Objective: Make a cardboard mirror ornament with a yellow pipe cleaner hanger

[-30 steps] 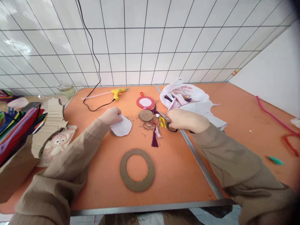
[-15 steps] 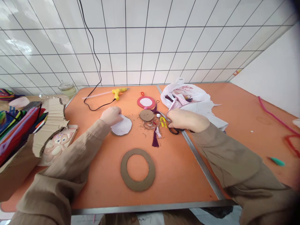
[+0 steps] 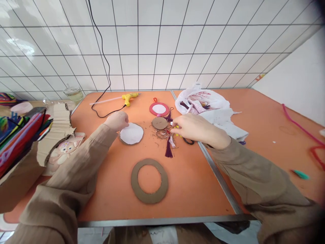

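My left hand (image 3: 117, 121) is closed just above the upper left edge of a white-topped cardboard disc (image 3: 131, 133); whether its fingertips hold anything is hidden. Over the small items right of centre, my right hand (image 3: 189, 128) has thumb and fingers a little apart, near a small white piece (image 3: 171, 123). Whether it grips something is too small to tell. Beside it lie a small brown cardboard disc (image 3: 159, 123), tangled twine, a dark purple tassel (image 3: 169, 148) and black scissor handles (image 3: 189, 141). A cardboard ring (image 3: 149, 181) lies flat nearer to me.
A yellow glue gun (image 3: 129, 99) with a black cord lies at the back. Behind the twine is a red-rimmed disc (image 3: 159, 108). A white plastic bag (image 3: 218, 101) sits back right. Colourful craft sticks and torn cardboard (image 3: 59, 123) are on the left.
My left hand has shifted slightly left and up, uncovering more of the white-topped disc. My right hand has moved left from the scissors, over the yellow piece and toward the small white piece.
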Action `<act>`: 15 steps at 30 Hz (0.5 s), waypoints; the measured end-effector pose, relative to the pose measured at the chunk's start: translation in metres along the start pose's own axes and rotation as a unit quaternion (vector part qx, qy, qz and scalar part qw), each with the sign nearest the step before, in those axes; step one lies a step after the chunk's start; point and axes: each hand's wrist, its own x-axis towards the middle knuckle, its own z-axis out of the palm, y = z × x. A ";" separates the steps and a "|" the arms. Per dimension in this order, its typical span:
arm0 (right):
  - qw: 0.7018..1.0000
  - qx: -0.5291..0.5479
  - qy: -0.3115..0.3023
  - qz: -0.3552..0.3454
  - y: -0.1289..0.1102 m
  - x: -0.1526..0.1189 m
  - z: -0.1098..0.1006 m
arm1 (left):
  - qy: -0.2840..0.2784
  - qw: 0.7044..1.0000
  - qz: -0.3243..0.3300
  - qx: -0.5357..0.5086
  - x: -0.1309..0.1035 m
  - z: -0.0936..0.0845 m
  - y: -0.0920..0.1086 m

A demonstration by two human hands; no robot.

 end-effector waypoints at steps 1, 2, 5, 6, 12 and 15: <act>1.000 0.012 0.002 -0.012 -0.005 0.000 0.002 | -0.006 1.000 0.002 0.001 0.001 0.000 -0.001; 0.999 0.028 0.005 -0.023 -0.009 0.000 0.004 | -0.011 1.000 0.005 0.002 0.001 0.001 -0.002; 0.992 0.111 0.025 -0.050 -0.023 0.002 0.013 | -0.030 0.999 0.013 0.006 0.004 0.004 -0.003; 0.988 0.143 0.032 -0.056 -0.028 0.002 0.017 | -0.035 0.999 0.014 0.007 0.005 0.006 -0.003; 0.972 0.209 0.073 -0.075 -0.046 0.007 0.037 | -0.065 0.997 0.026 -0.015 0.014 0.013 -0.004; 0.965 0.218 0.105 -0.096 -0.048 0.008 0.044 | -0.070 0.996 0.038 -0.031 0.017 0.013 -0.008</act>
